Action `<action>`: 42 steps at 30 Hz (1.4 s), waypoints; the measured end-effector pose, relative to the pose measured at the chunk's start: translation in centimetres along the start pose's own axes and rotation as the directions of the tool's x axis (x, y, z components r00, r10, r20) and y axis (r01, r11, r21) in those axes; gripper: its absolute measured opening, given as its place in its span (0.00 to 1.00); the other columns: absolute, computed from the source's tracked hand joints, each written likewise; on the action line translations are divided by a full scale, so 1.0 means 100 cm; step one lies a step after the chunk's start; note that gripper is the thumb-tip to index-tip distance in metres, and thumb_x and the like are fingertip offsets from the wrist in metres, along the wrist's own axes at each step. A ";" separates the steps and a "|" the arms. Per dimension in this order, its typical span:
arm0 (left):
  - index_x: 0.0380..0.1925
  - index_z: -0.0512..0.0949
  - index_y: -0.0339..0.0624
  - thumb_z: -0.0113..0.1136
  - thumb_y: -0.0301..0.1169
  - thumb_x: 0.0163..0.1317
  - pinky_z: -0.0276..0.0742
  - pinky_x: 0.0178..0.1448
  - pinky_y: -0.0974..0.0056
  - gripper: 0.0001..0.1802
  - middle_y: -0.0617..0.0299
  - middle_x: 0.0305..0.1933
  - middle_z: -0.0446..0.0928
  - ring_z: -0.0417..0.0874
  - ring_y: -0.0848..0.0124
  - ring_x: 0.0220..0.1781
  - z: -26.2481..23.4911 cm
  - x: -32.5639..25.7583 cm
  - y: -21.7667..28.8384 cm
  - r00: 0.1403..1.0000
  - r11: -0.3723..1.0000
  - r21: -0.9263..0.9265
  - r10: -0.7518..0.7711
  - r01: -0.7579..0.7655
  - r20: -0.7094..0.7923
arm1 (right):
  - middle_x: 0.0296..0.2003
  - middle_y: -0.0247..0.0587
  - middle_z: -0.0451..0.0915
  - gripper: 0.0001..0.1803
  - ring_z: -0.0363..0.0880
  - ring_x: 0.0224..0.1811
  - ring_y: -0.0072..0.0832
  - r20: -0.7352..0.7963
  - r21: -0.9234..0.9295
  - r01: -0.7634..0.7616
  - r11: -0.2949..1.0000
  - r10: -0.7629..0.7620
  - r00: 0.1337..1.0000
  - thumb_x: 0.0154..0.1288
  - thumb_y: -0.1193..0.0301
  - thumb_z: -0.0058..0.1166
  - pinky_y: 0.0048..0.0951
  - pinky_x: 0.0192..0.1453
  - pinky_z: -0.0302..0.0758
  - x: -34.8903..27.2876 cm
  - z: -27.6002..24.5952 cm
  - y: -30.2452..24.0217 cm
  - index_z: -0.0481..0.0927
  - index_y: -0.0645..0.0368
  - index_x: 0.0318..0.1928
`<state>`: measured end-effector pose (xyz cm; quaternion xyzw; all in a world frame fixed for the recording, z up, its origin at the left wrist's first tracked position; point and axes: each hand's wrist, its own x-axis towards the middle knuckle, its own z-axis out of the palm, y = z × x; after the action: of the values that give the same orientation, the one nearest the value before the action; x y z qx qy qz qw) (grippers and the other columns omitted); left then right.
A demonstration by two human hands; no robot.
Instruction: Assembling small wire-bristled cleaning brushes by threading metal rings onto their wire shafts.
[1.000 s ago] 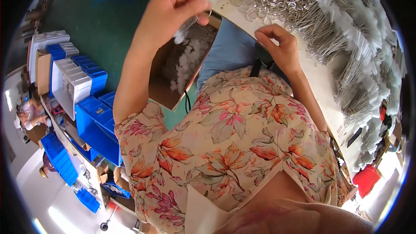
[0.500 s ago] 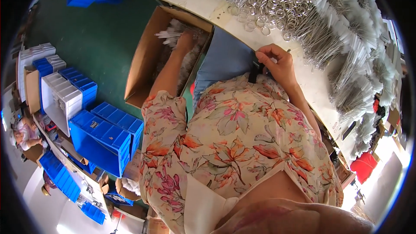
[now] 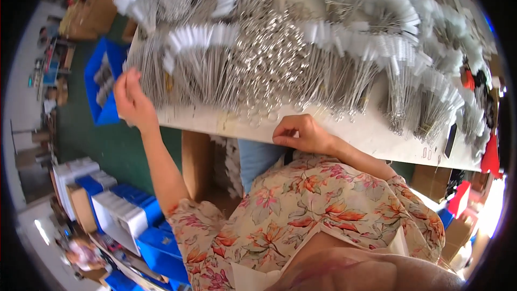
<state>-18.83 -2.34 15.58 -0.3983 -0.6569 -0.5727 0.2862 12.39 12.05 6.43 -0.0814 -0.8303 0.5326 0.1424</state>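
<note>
1. Brushes [image 3: 202,37], white-ended, wire-stemmed: head view, fanned in rows across the surface [image 3: 371,140].
2. Left hand [image 3: 132,102]: beside the leftmost stems [image 3: 146,75]; fingers bent, whether pinching anything cannot be told.
3. Right hand [image 3: 303,131]: at surface's near edge, by heaped rings [image 3: 272,56]; fingers curled, closure unclear.
4. Handling, judged: stems overlap; best parted gently, lest neighbours snag.

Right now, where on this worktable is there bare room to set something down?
Along the near edge of the white table: one strip left of the right hand, bordered behind by white-tipped wires; another right of it, between the wires and the forearm. Farther back, crowded: heaped metal rings mid-table, wires packed on both sides.
</note>
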 end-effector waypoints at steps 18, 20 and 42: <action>0.35 0.77 0.41 0.50 0.33 0.58 0.75 0.43 0.50 0.10 0.49 0.35 0.80 0.80 0.50 0.40 0.212 0.152 -0.044 0.807 0.631 0.704 -0.203 -0.326 0.555 | 0.19 0.34 0.79 0.10 0.78 0.20 0.23 -0.557 -0.562 -0.278 0.779 -0.108 0.823 0.61 0.68 0.51 0.24 0.29 0.75 0.049 -0.286 -0.045 0.80 0.60 0.34; 0.34 0.77 0.41 0.50 0.35 0.60 0.75 0.40 0.52 0.11 0.51 0.33 0.80 0.80 0.53 0.37 0.199 0.161 -0.056 0.884 0.733 0.604 -0.008 -0.312 0.467 | 0.20 0.34 0.79 0.11 0.78 0.20 0.20 -0.594 -0.510 -0.341 0.790 -0.036 0.804 0.61 0.67 0.52 0.23 0.27 0.76 0.089 -0.306 -0.030 0.80 0.62 0.36; 0.25 0.73 0.36 0.56 0.32 0.55 0.72 0.38 0.56 0.09 0.51 0.26 0.79 0.80 0.56 0.32 0.271 0.112 0.010 0.520 0.863 0.295 -0.045 -0.411 0.853 | 0.26 0.44 0.77 0.16 0.77 0.28 0.30 -0.913 -0.409 -0.159 0.899 -0.399 0.089 0.64 0.60 0.47 0.31 0.35 0.75 -0.009 -0.425 -0.037 0.74 0.62 0.38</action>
<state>-21.63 26.42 20.57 -0.6110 -0.7805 -0.1024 0.0837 27.04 46.87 26.37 -0.3734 -0.6103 0.1375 0.6849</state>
